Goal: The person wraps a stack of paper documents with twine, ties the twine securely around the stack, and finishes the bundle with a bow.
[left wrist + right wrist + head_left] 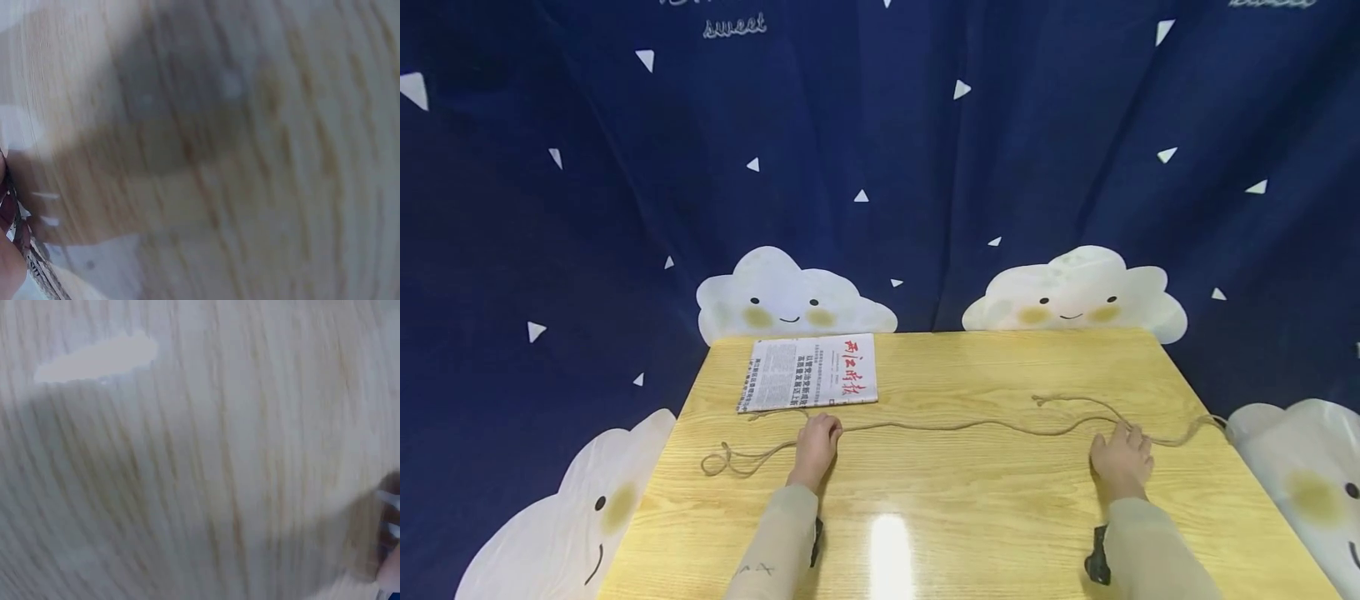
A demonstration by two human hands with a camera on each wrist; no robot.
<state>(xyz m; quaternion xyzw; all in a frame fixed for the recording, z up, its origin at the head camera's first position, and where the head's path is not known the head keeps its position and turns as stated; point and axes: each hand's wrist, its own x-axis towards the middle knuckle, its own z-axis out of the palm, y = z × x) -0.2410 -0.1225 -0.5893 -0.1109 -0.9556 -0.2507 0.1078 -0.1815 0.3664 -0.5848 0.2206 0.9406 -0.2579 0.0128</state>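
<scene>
A thin tan rope (955,427) stretches in a gently wavy line across the wooden table in the head view. My left hand (817,446) pinches it left of the middle; the left wrist view shows the rope (39,272) between thumb and fingers at the left edge. Beyond that hand, the rope forms a small loop, and a loose end lies by the newspaper. On the right, my right hand (1122,460) lies over the rope with fingers spread. Past it, one knotted end curves back leftward and a bend reaches the table's right edge. The right wrist view shows mostly blurred wood grain.
A folded newspaper (812,372) lies at the back left of the table (970,517). Behind and beside the table hangs a dark blue curtain (910,150) with white triangles and smiling clouds. Dark wrist devices sit under both sleeves.
</scene>
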